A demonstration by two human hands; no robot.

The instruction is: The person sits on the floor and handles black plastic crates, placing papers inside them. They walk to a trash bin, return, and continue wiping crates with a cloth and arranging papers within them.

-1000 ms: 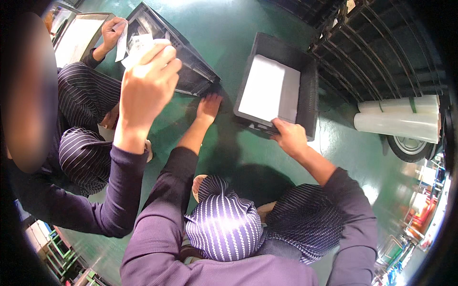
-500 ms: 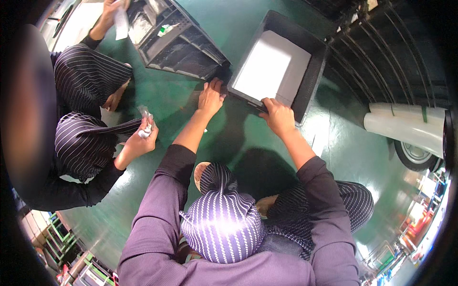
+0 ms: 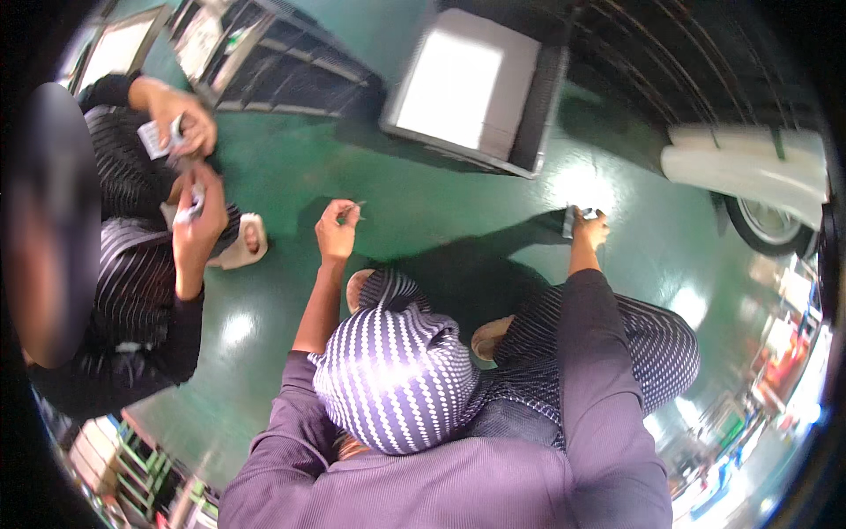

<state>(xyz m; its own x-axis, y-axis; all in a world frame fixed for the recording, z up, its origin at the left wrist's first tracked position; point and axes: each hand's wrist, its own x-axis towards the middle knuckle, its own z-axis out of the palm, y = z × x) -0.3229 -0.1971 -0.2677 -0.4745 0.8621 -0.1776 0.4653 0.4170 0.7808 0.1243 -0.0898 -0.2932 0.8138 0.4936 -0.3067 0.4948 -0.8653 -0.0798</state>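
My left hand (image 3: 336, 231) is above the green floor in front of my left foot. Its fingers are pinched around something small and thin, too blurred to name. Further right, my right hand (image 3: 591, 231) is closed on a small grey-and-white piece (image 3: 568, 220) near a bright patch of floor. Beyond both hands stands a dark crate (image 3: 458, 152) with a flat white sheet (image 3: 449, 79) inside; neither hand touches it.
At my left sits a co-worker, whose two hands (image 3: 201, 212) hold small pale pieces. A dark open-sided crate (image 3: 295, 84) lies at the far left. Dark ribbed panels, a white roll (image 3: 749, 159) and a wheel (image 3: 765, 220) are on the right.
Both my hands have let go of the crates. My left hand moved nearer and left, my right hand to the right; each now holds something small. The co-worker's hands came together.
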